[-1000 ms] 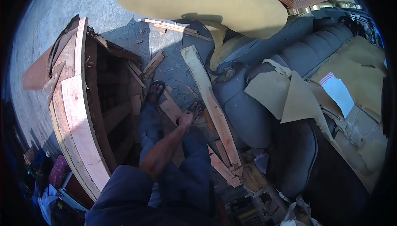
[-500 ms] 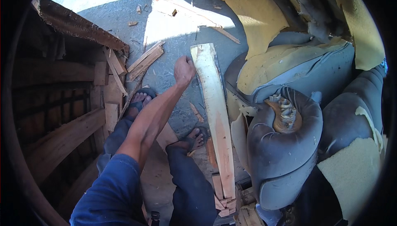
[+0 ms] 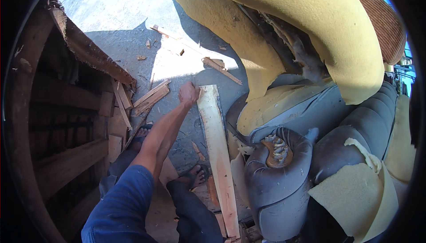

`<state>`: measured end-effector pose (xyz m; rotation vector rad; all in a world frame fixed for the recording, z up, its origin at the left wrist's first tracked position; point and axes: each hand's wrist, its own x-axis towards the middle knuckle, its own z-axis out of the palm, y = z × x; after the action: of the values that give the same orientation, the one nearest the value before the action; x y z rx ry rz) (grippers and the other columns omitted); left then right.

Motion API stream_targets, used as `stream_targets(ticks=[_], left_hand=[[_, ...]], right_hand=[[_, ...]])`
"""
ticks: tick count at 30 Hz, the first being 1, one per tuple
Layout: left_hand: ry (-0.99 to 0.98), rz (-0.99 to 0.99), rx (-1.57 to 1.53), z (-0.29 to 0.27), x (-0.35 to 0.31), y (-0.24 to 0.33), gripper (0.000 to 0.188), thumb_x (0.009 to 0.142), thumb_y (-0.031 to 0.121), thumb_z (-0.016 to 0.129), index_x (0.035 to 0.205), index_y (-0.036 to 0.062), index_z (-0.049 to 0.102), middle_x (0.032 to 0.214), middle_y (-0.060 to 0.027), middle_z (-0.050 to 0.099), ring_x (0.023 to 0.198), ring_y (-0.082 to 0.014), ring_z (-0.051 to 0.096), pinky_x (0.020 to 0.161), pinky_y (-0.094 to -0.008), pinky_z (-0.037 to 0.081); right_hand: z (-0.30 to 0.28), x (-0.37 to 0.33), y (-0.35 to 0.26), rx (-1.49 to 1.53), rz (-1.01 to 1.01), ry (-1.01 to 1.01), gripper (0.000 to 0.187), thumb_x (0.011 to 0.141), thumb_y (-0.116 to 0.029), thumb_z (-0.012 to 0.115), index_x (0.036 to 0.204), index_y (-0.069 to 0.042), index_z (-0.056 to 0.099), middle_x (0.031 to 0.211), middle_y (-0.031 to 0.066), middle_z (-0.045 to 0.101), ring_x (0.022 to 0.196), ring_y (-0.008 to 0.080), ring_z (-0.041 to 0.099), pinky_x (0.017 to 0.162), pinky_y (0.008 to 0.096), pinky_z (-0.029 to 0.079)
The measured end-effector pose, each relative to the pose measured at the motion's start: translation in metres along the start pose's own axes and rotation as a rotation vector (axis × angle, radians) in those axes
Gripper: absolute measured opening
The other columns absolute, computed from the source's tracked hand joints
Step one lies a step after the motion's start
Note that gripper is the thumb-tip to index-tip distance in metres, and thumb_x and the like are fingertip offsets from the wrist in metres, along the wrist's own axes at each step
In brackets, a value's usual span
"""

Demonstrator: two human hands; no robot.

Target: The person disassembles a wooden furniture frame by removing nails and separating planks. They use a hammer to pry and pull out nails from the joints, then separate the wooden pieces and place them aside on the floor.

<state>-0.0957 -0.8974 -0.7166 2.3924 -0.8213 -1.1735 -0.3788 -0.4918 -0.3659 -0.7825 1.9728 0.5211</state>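
Observation:
My left hand [image 3: 189, 93] is closed at the far left corner of a long pale wooden plank [image 3: 216, 141]; its fingers are curled against the plank's edge and partly hidden. The plank runs from that hand toward me, past the right side of my right foot [image 3: 198, 176]. Its far end is light and broad, its near part more reddish. My right hand does not appear.
Split wood pieces [image 3: 152, 97] lie left of my hand, beside an open wooden frame [image 3: 71, 158]. A short wood stick [image 3: 224, 71] lies beyond the plank. On the right are dark padded upholstery [image 3: 278, 189] and torn yellow foam [image 3: 248, 34].
The view has shifted, so most things sit lower and further left. My left hand is now closer to the plank's far end. A short wood piece now shows beside the far stick.

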Motion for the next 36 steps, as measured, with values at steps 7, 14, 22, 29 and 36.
stream_targets(ticks=[7,14,22,29,36], left_hand=[[-0.343,-0.447,-0.610,-0.106,-0.231,-0.031,0.030,0.088,0.021,0.065,0.116,0.0093,0.067,0.079,-0.0088,0.071,0.074,-0.0145,0.069,0.073,-0.0305,0.056],[-0.262,-0.084,-0.593,-0.408,-0.367,0.119,0.017,0.098,0.013,0.061,0.109,0.0011,0.067,0.082,-0.0047,0.070,0.079,-0.0084,0.067,0.062,-0.0237,0.051],[0.877,0.539,0.264,-0.626,-0.214,0.085,0.012,0.090,0.011,0.065,0.100,0.0057,0.069,0.097,-0.0167,0.059,0.095,-0.0359,0.057,0.082,-0.0460,0.045],[0.820,0.456,0.490,-0.615,-0.184,0.068,0.017,0.093,0.022,0.062,0.105,0.0108,0.067,0.112,-0.0117,0.059,0.111,-0.0348,0.054,0.094,-0.0472,0.041],[0.771,0.350,0.515,-0.617,-0.187,0.075,0.017,0.094,0.021,0.059,0.106,0.0105,0.064,0.115,-0.0107,0.059,0.113,-0.0337,0.053,0.092,-0.0469,0.041]], right_hand=[[-0.040,-0.092,-0.073,-0.072,-0.143,0.030,0.048,0.103,-0.035,0.044,0.136,0.000,0.050,0.121,0.0269,0.062,0.114,0.0429,0.060,0.093,0.0469,0.047],[-0.095,-0.220,-0.124,-0.013,-0.153,0.088,0.049,0.103,-0.035,0.043,0.136,0.000,0.049,0.120,0.0277,0.061,0.114,0.0440,0.059,0.093,0.0473,0.046],[-0.135,-0.263,-0.300,0.258,-0.699,-0.054,0.043,0.104,-0.035,0.044,0.129,-0.001,0.053,0.114,0.0293,0.062,0.108,0.0471,0.061,0.086,0.0495,0.048],[-0.135,-0.261,-0.493,0.272,-1.551,0.103,0.035,0.102,-0.025,0.050,0.124,0.002,0.049,0.094,0.0286,0.065,0.085,0.0478,0.065,0.071,0.0538,0.052],[-0.093,-0.224,-0.556,-0.287,-1.260,-0.061,0.027,0.103,-0.035,0.044,0.104,-0.008,0.042,0.081,0.0286,0.067,0.080,0.0506,0.066,0.067,0.0598,0.052]])
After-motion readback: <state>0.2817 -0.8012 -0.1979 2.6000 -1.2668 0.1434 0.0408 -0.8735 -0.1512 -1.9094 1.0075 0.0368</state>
